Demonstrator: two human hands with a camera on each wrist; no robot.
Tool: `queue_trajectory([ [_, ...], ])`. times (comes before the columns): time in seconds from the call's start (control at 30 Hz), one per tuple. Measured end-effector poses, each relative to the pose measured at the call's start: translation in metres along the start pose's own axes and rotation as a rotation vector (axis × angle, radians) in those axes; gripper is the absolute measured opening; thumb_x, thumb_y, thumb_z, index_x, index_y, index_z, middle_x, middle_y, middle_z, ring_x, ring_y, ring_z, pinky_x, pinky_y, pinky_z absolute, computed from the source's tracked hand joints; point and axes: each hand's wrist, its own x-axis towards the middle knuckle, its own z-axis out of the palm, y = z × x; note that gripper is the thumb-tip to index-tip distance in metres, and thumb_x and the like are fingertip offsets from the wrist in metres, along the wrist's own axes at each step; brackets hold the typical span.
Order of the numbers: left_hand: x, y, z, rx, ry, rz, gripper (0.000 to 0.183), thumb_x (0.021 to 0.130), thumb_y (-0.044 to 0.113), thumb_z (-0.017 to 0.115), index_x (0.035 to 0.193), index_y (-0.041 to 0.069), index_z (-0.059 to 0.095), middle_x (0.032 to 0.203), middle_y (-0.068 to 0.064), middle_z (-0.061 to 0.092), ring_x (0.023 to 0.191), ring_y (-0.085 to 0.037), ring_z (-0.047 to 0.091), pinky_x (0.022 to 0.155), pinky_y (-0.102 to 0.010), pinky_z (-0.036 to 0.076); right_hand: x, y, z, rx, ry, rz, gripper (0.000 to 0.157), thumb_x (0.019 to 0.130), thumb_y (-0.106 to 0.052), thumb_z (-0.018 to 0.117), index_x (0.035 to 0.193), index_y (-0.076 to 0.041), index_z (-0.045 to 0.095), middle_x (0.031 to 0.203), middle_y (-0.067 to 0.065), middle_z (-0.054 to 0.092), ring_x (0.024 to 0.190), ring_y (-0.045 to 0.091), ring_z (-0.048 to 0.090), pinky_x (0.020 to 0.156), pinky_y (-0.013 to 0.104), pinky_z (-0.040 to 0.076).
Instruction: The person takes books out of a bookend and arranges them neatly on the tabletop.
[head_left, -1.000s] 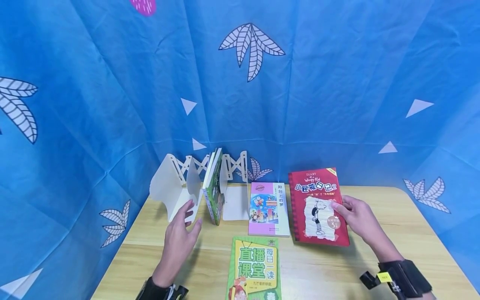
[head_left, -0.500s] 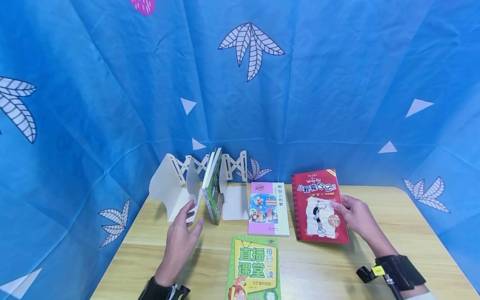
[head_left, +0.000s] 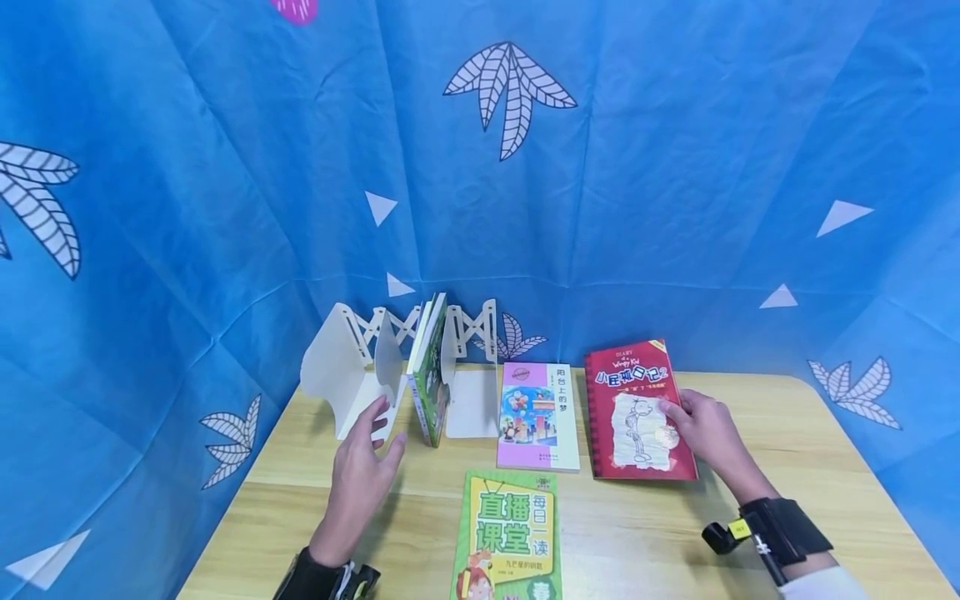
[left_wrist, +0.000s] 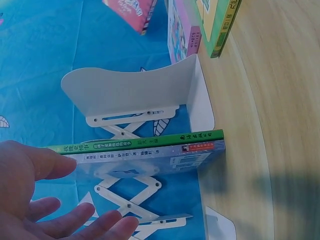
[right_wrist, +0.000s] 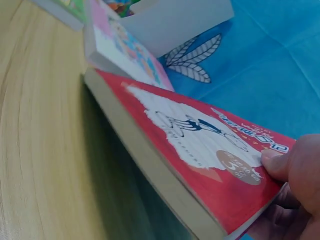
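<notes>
My right hand (head_left: pixel 705 429) pinches the right edge of a red paperback book (head_left: pixel 637 412), thumb on the cover and fingers beneath. The right wrist view shows that edge of the book (right_wrist: pixel 200 150) raised off the table, with shadow underneath. My left hand (head_left: pixel 363 479) holds nothing; its fingers are spread in front of the white bookend rack (head_left: pixel 472 404). In the left wrist view, its thumb lies close to two upright books, one with a green spine (left_wrist: pixel 200 136) and one with a pale blue spine (left_wrist: pixel 170 155); contact is unclear.
A pink-and-white book (head_left: pixel 538 417) lies flat between the rack and the red book. Nearer the front, a green-and-yellow book (head_left: pixel 506 533) lies on the wooden table (head_left: pixel 615 542). Blue patterned cloth (head_left: pixel 637 208) hangs behind the table.
The red book has shifted slightly right and its lower edge has moved up in view. The right wrist has moved slightly left. My left hand stays nearly still.
</notes>
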Motion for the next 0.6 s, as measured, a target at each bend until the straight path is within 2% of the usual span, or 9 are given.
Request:
queue_trajectory([
  [0.33,0.0,0.002,0.0,-0.005,0.013,0.02,0.064,0.092,0.004,0.074,0.15,-0.001,0.047,0.144,-0.025,0.061,0.122,-0.043,0.067,0.093,-0.052,0.064,0.005,0.006,0.006,-0.037,0.01,0.029,0.04,0.107,-0.029,0.058,0.118,0.009,0.064,0.081,0.012,0.068,0.071,0.019,0.058,0.057,0.026,0.045],
  [0.6,0.0,0.001,0.0,-0.003,0.005,-0.004,0.064,0.093,0.006,0.074,0.15,0.0,0.047,0.145,-0.024,0.06,0.123,-0.043,0.067,0.094,-0.053,0.063,0.008,0.01,0.013,-0.018,-0.034,0.079,0.044,0.107,-0.026,0.057,0.126,0.013,0.061,0.091,0.018,0.072,0.075,0.021,0.062,0.06,0.027,0.048],
])
